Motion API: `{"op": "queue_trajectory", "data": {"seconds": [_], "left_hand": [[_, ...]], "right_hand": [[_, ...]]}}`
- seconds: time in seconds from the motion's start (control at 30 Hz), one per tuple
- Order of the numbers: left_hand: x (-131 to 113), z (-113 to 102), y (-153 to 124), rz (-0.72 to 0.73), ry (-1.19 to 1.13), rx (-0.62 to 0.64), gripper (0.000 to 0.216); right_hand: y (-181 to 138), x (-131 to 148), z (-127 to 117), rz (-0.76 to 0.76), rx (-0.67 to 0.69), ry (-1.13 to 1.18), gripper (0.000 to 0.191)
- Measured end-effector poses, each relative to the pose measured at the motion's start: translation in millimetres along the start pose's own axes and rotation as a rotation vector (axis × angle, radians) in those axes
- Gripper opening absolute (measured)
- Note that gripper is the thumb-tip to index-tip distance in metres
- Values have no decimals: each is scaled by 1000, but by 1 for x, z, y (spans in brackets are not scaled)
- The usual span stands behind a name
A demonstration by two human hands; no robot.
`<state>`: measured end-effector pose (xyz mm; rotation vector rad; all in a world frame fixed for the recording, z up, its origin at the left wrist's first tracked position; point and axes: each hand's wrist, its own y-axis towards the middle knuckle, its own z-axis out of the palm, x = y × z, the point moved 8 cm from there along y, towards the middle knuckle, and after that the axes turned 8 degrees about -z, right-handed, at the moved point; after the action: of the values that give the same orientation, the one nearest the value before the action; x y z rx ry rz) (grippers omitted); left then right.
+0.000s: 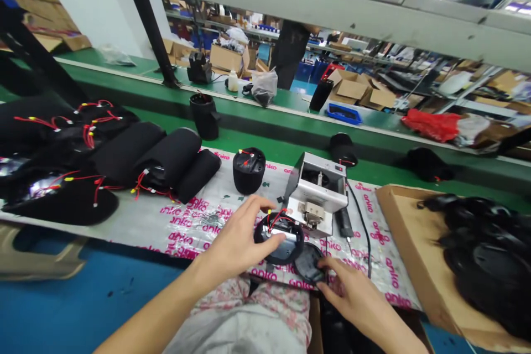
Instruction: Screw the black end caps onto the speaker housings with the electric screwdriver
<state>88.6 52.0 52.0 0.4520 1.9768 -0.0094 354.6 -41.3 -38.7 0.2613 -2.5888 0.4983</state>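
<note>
My left hand (251, 235) is wrapped round a black fabric-covered cylinder (293, 251), its open end facing me, with red wires (279, 219) and a yellow connector at the rim. Between the thumb and fingers of my right hand (343, 286) is a round black plastic cap (307, 261), its edge close beside the cylinder's rim. Just behind both parts stands a silver metal machine (317, 191). A black-handled screwdriver-like tool (343, 224) lies at its right side.
Several black fabric cylinders with red wires (166, 157) lie on the left. One cylinder (249, 171) stands upright behind my left hand. A cardboard box (418, 238) of black plastic parts is on the right. A shelf beam (290, 5) crosses overhead.
</note>
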Motion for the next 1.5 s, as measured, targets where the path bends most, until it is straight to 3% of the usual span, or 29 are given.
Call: {"op": "queue_trajectory", "data": {"seconds": [0.13,0.2,0.23,0.3,0.37,0.4,0.5,0.57,0.67,0.7,0.77,0.87,0.97,1.03,1.13,1.3,1.5], "left_hand": [[-15,-1,5,56,23,-19,11],[-17,-4,9,82,0,14,8],[-16,-5,12,88,-25,62,15],[-9,-6,18,109,-133,213,52],[1,-4,24,143,-266,400,94],[8,-1,25,152,-312,486,105],[29,12,22,115,-333,608,103],[37,19,15,77,-308,506,101],[42,19,-5,-5,-203,107,107],[43,18,-15,-54,-144,-16,109],[42,19,-33,-130,-34,-128,118],[35,21,-49,-112,29,-66,114],[30,8,-51,-40,10,-57,76],[24,-5,-48,44,15,-142,55],[4,-13,-41,235,61,-208,39],[-32,-9,-18,428,216,-68,18],[-47,2,5,420,128,186,21]], "right_hand": [[10,4,12,44,-44,-133,64],[16,8,14,72,-94,-201,75],[19,12,15,80,-117,-221,77],[23,17,15,95,-135,-210,79],[24,19,12,92,-131,-95,85],[22,20,8,77,-130,4,88],[9,22,-7,-31,-178,449,85],[-3,24,-12,-115,-237,816,80],[-11,27,-2,-126,-355,1354,88],[-9,28,5,-94,-405,1477,87],[1,36,13,-57,-492,1616,83],[23,49,6,-97,-658,1696,80],[36,52,-8,-136,-825,1708,80],[41,54,-10,-135,-802,1691,78],[43,56,1,-98,-672,1689,83],[38,47,11,-75,-676,1685,80],[40,52,11,-96,-662,1665,80]]}}
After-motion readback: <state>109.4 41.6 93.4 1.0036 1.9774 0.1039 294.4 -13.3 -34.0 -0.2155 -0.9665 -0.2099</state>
